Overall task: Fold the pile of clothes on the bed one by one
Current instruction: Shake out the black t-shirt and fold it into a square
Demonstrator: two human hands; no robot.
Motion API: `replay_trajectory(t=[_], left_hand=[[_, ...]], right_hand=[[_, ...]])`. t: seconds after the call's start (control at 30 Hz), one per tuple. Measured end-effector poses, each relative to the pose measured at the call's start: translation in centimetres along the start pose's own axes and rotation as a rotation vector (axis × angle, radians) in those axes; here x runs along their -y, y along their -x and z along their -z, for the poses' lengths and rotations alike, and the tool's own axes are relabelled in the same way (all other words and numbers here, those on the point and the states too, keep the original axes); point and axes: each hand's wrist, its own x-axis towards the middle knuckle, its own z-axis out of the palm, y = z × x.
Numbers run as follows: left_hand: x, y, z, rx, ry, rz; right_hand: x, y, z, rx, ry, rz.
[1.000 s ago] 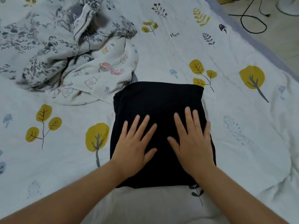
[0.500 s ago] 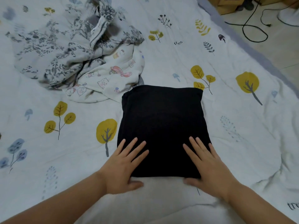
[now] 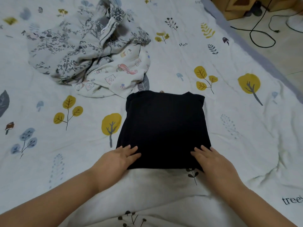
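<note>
A black garment (image 3: 164, 126) lies folded into a neat square in the middle of the bed. My left hand (image 3: 117, 158) rests on its near left corner, fingers straight and lying flat on the cloth. My right hand (image 3: 211, 161) rests on the near right corner in the same way, fingers flat on top. Beyond the square, to the upper left, a loose pile holds a grey leaf-print garment (image 3: 78, 48) and a white cartoon-print garment (image 3: 114, 76), both crumpled and unfolded.
The bed is covered by a white sheet (image 3: 49, 145) printed with yellow trees and leaves. Its grey edge (image 3: 255, 51) runs along the right. On the floor beyond lie black cables (image 3: 260, 36) and a cardboard box (image 3: 237, 7).
Both hands slid back from the middle of the black square to its near corners. The camera view shifted, so the pile and the square appear farther off.
</note>
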Motion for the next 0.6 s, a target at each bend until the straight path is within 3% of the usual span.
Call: replay_trajectory(t=[0.1,0.3,0.33,0.43,0.6], left_hand=[[-0.5,2.7,0.9,0.177,0.151,0.001],[-0.2,2.0,4.7,0.415,0.636,0.113],[0.5,1.2,5.4,0.379,0.73,0.18],[3.0,-2.0,6.4,0.116,0.908,0.445],[4.3,-7.7,5.7,-0.367,0.639,0.836]], right_hand=[[0.7,2.2,1.5,0.13,-0.095,0.059],[1.2,1.7,6.5,0.498,-0.359,-0.141],[0.8,0.9,6.8,0.498,-0.478,-0.228],[-1.0,-2.5,6.5,0.218,-0.714,-0.444],[-2.5,-8.2,4.3,-0.101,-0.719,-0.772]])
